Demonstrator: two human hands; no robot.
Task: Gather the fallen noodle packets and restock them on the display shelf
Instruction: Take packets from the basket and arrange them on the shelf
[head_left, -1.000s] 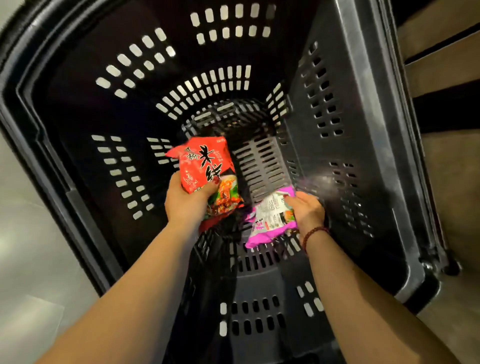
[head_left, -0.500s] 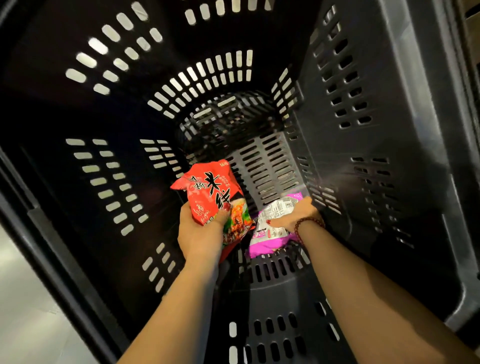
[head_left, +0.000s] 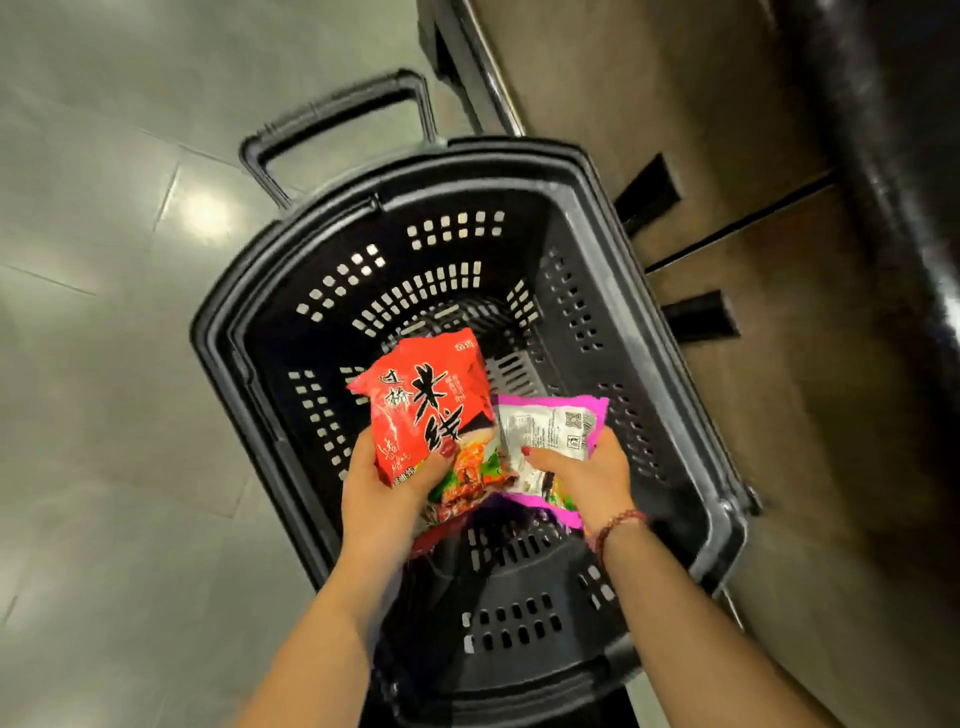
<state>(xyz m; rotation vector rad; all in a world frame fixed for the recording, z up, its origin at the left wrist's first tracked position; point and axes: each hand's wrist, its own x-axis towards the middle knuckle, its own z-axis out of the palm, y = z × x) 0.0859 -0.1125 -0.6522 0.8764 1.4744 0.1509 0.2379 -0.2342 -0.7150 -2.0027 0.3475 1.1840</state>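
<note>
My left hand (head_left: 387, 486) grips a red noodle packet (head_left: 426, 402) with black characters, thumb across its front. My right hand (head_left: 587, 475) holds a pink-edged noodle packet (head_left: 556, 423), its printed back facing me. Both packets are raised above the mouth of a black perforated shopping basket (head_left: 291, 322), side by side and nearly touching. Under the red packet I can see the lower edge of what may be another red wrapper; I cannot tell if it is a separate packet.
The basket stands on a grey tiled floor (head_left: 93, 364) with its pull handle (head_left: 332, 111) at the far end. A brown shelf base (head_left: 779, 312) with dark slots runs along the right, close beside the basket. A dark shelf edge (head_left: 883, 130) overhangs at top right.
Both hands have risen from deep inside the basket to its mouth, each carrying its packet. The view has pulled back, so the floor, handle and shelf base now show.
</note>
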